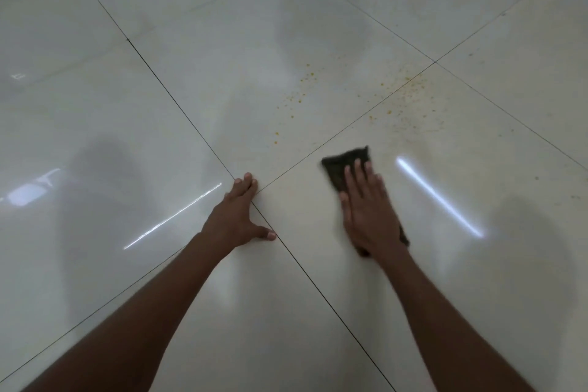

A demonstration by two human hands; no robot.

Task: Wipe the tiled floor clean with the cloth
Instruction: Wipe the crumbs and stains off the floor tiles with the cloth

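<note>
hands: left hand flat, splayed on tiled floor | right hand pressing cloth flat | crumbs beyond

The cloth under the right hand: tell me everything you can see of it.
The cloth is dark, greenish-black, seemingly soft fabric, blurred. It lies flat on the pale tiled floor, pressed down by the open right hand. One corner shows beyond the fingertips, another edge by the wrist. The yellow crumbs lie beyond it, untouched.
</note>
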